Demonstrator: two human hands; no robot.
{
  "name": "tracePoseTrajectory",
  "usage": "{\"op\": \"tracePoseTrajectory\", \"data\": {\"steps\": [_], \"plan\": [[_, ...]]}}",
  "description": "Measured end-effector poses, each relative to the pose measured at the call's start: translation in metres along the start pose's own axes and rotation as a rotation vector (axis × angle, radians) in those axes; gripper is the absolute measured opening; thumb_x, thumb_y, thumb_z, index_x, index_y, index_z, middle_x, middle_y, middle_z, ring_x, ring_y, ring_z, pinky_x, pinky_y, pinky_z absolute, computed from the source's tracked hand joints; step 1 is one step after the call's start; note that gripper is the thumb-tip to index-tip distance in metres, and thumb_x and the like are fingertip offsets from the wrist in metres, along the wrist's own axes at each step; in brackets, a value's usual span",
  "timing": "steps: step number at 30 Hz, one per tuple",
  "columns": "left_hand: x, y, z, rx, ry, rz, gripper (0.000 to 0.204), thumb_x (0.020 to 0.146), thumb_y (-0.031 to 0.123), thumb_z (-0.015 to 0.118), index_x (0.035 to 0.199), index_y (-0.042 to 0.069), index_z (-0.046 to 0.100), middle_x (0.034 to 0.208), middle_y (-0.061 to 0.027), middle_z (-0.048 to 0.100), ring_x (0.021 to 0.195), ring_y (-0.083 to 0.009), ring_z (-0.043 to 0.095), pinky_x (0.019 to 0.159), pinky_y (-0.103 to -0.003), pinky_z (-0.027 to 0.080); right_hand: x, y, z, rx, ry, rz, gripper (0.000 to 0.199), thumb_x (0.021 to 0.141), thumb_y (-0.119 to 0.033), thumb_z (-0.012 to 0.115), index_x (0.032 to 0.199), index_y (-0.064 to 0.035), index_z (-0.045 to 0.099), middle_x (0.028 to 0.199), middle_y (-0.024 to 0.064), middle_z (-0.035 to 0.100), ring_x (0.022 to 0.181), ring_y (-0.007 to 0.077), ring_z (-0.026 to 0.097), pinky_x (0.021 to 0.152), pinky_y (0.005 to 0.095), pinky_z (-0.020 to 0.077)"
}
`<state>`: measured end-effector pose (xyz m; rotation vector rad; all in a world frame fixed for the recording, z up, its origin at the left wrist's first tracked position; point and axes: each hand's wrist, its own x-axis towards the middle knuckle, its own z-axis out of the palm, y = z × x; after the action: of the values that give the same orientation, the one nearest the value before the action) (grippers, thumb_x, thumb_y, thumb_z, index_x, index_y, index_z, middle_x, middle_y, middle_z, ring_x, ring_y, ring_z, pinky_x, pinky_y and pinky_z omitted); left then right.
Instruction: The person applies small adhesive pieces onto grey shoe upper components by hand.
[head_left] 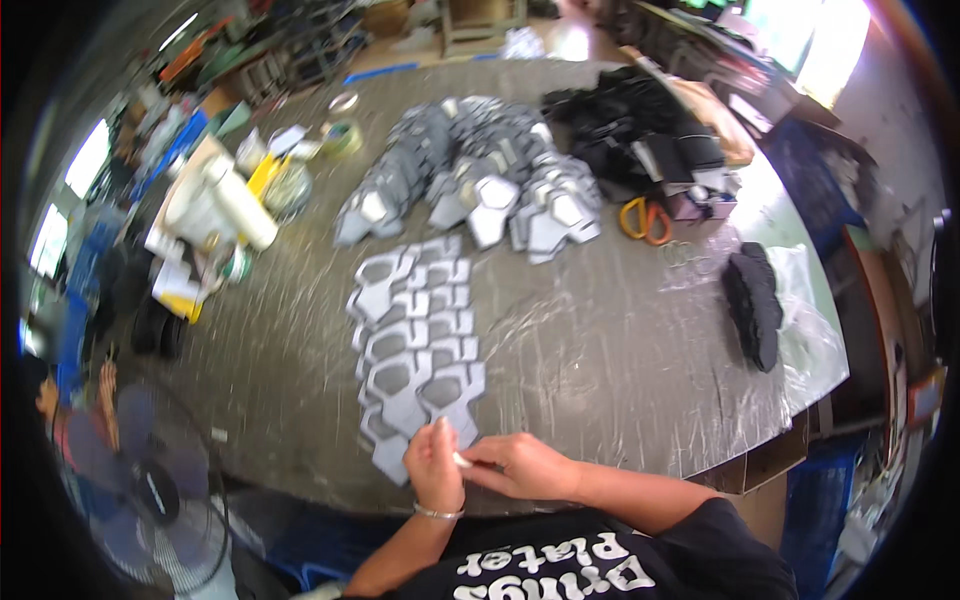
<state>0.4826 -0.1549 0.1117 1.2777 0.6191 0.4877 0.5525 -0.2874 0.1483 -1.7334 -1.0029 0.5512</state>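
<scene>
My left hand (435,468), with a bracelet at the wrist, is held closed over the near end of the laid-out grey pieces; what its fingers grip is hidden. Beside it, my right hand (522,466) pinches a small white piece (461,460), too small to name, right against the left hand. Flat grey cut pieces (405,412) with angular openings lie overlapped in two columns, running away from my hands. Beyond them, several thick stacks of similar grey pieces (490,215) fan out across the table.
Orange-handled scissors (645,220) lie by a black fabric heap (625,120). A black bundle (753,305) and clear plastic (808,335) are at the right edge. A white bottle (240,205) and tape rolls (342,137) stand left. A fan (155,490) is near left; a co-worker's arm (108,400) shows behind it.
</scene>
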Motion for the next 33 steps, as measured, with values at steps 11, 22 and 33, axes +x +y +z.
{"op": "tracePoseTrajectory", "data": {"steps": [11, 22, 33], "plan": [[0.026, 0.001, -0.026, 0.272, -0.368, -0.066, 0.025, 0.092, 0.014, 0.060, 0.070, 0.002, 0.058, 0.057, -0.0003, 0.054, 0.047, -0.0067, 0.047, 0.043, -0.024, 0.035, 0.106, 0.100, -0.244, -0.411, 0.822, 0.037, 0.023, 0.084, -0.011, 0.060, 0.101, 0.0027, 0.069, 0.092, 0.0233, 0.067, 0.086, 0.0361, 0.067, 0.077, 0.0382, 0.0523], [0.006, 0.034, 0.012, 0.568, -0.305, -0.284, 0.035, 0.094, 0.018, 0.059, 0.063, 0.005, 0.055, 0.052, 0.0005, 0.052, 0.043, -0.0080, 0.046, 0.040, -0.026, 0.034, 0.273, 0.182, -0.357, -0.184, 0.655, 0.681, 0.046, 0.077, -0.026, 0.074, 0.115, -0.0016, 0.065, 0.122, 0.0188, 0.062, 0.111, 0.0318, 0.061, 0.092, 0.0394, 0.0502], [0.019, 0.047, 0.042, 0.596, -0.249, -0.319, 0.033, 0.095, 0.018, 0.060, 0.065, 0.005, 0.056, 0.061, 0.0005, 0.055, 0.055, -0.0073, 0.046, 0.050, -0.024, 0.035, 0.252, 0.170, -0.375, 0.555, 0.836, 0.139, 0.018, 0.094, -0.015, 0.060, 0.104, 0.0003, 0.060, 0.078, 0.0097, 0.068, 0.061, 0.0102, 0.063, 0.052, 0.0243, 0.0495]]}}
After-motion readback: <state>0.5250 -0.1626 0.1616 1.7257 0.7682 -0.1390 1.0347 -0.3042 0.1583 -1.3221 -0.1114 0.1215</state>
